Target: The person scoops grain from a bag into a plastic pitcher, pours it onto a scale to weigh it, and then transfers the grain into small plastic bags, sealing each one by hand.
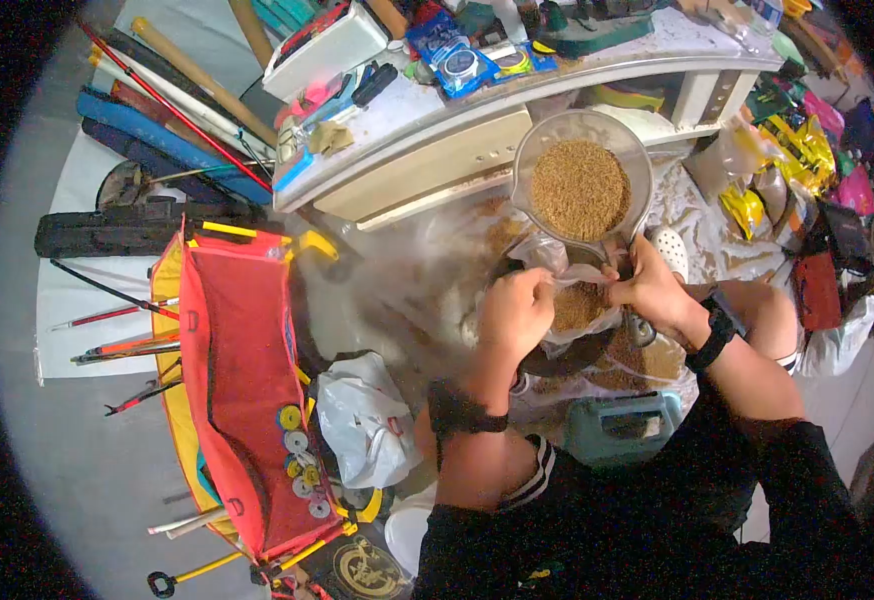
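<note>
My left hand grips the left edge of a small clear plastic bag holding brown grain. My right hand pinches the bag's right edge, so the mouth is held between both hands. Just beyond the bag stands a clear round container filled with the same brown granular feed. A larger plastic-lined sack of grain lies beneath my hands.
A red fabric caddy with small discs stands at left beside fishing rods. A cluttered white shelf runs across the back. A white plastic bag and teal stool sit near my knees. Colourful packets pile at right.
</note>
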Motion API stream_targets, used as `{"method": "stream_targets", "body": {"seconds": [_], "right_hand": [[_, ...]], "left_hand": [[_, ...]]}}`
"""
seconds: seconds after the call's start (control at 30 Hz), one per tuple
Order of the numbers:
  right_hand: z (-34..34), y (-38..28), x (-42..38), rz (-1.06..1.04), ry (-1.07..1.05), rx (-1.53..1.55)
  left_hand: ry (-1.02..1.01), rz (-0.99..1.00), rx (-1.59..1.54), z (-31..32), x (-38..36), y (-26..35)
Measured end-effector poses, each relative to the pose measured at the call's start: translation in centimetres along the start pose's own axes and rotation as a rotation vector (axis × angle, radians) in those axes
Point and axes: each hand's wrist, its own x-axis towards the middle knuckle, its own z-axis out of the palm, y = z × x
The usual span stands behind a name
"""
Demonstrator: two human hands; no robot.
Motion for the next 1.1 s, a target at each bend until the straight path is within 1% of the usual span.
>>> {"method": "stream_targets", "body": {"seconds": [0.07,0.2,0.27,0.4,0.47,0.57,0.6,0.67,0.77,0.8,0.87,0.9,0.97,1.0,1.07,1.1], "right_hand": [[0.2,0.1,-0.1,-0.028,0.004,-0.022],[0.4,-0.6,-0.3,0.002,-0.029,0.003],[0.3,-1.1,-0.6,0.091,-0.021,-0.011],[0.0,-1.0,-0.6,0.084,-0.039,0.067],[-0.3,-0.3,-0.4,0.029,-0.069,-0.007],[0.5,-2.4,-1.1,0.026,-0.079,-0.088],[0.3,-1.8,-0.9,0.024,-0.080,-0.088],[-0.5,-0.1,-0.4,0.014,-0.172,-0.163],[-0.5,-0.1,-0.3,0.049,-0.200,-0.177],[-0.5,0.0,-0.3,0.053,-0.200,-0.177],[-0.5,0.0,-0.3,0.060,-0.198,-0.211],[-0.3,-0.3,-0.5,0.060,-0.200,-0.212],[0.1,-1.1,-0.7,0.052,-0.108,-0.127],[0.0,-1.0,-0.7,0.051,-0.109,-0.128],[-0.4,-0.6,-0.4,0.068,-0.168,-0.099],[-0.4,-0.6,-0.4,0.067,-0.168,-0.100]], "left_hand": [[0.022,0.070,-0.016,-0.1,0.2,-0.5],[0.034,0.064,-0.011,-0.5,-0.1,0.0],[-0.067,0.121,-0.005,0.3,-0.1,-0.6],[-0.119,0.118,0.104,0.2,-0.1,1.1],[-0.189,0.174,0.237,0.6,-0.2,1.5],[-0.203,0.198,0.262,1.2,-0.2,1.1],[-0.202,0.198,0.263,1.1,-0.2,0.9],[-0.169,0.166,0.196,0.8,-0.1,0.6],[-0.172,0.133,0.168,0.4,-0.1,0.0],[-0.175,0.130,0.166,0.6,-0.1,-0.3],[-0.098,0.227,0.092,0.9,-0.3,-1.0],[-0.097,0.225,0.091,0.9,-0.3,-1.0],[-0.138,0.209,0.040,0.6,-0.3,-0.8],[-0.137,0.209,0.040,0.5,-0.4,-0.7],[-0.089,0.184,-0.147,0.4,-0.5,-0.7],[-0.088,0.184,-0.147,0.5,-0.4,-0.7]]}}
